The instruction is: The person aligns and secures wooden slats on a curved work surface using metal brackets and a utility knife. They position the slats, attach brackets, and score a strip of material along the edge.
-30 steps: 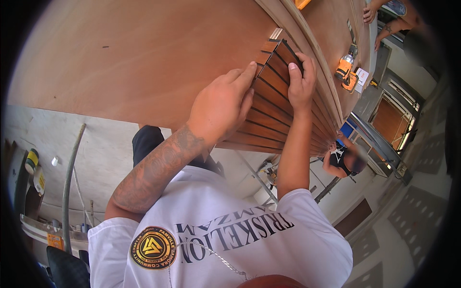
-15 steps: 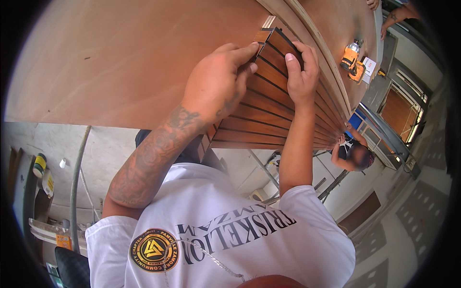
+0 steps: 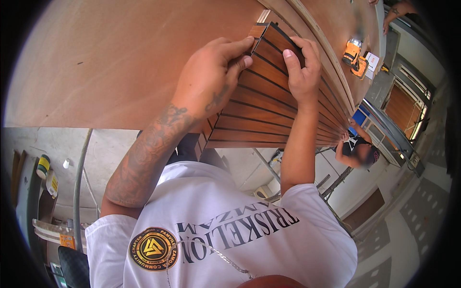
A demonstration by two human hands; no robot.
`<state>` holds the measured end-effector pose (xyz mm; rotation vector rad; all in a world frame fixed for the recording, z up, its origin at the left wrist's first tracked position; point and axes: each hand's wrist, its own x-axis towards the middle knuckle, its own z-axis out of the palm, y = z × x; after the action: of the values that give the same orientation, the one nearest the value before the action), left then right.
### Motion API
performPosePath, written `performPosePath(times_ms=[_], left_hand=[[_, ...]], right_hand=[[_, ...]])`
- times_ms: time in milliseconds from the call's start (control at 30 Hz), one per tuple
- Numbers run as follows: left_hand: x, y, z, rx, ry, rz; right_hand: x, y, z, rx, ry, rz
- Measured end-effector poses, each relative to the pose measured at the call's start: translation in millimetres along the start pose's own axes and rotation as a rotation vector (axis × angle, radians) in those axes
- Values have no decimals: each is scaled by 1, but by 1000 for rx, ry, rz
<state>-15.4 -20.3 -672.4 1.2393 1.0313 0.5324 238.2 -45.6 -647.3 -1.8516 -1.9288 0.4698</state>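
Note:
A long wood panel with reddish-brown slats and dark grooves runs away from me to the right. At its near upper corner, my left hand is closed on the end edge, thumb and index finger by the short end strip. My right hand grips the panel's long upper edge, its thumb lying on the slats and its fingers curled over the dark rim. The undersides of both hands' grips are hidden. Farther along, a co-worker has both hands at the panel's other end.
Behind the panel rises a broad brown board with a layered wooden edge. An orange-and-black power tool rests there beside a small white box. Metal scaffold poles stand below. Another person's arm shows at the upper right.
The panel's near corner and my left hand sit slightly farther left and higher in view. Both hands keep their grips. The background has shifted a little with the head.

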Motion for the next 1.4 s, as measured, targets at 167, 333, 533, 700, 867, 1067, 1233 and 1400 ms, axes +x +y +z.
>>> performPosePath(times_ms=[167, 333, 533, 700, 867, 1067, 1233, 1400], left_hand=[[1, 5, 8, 30, 95, -9], [8, 4, 15, -3, 230, 83], [9, -1, 21, -7, 274, 122], [8, -3, 21, 37, 233, 157], [11, 0, 14, 39, 192, 147], [-13, 15, -2, 122, 102, 66], [-52, 2, -12, 143, -69, -23], [-63, -13, 8, 165, 66, 150]], right_hand=[[1, -4, -2, 15, -9, 13], [2, -7, -2, -9, -9, 15], [0, -2, -1, -7, 2, -23], [-4, -1, -1, -16, 21, -18], [-2, -2, -2, -2, -22, 13], [-1, -8, -4, -31, -22, 37], [19, -22, -4, 25, -55, 7], [35, -39, 11, 123, -86, 107]])
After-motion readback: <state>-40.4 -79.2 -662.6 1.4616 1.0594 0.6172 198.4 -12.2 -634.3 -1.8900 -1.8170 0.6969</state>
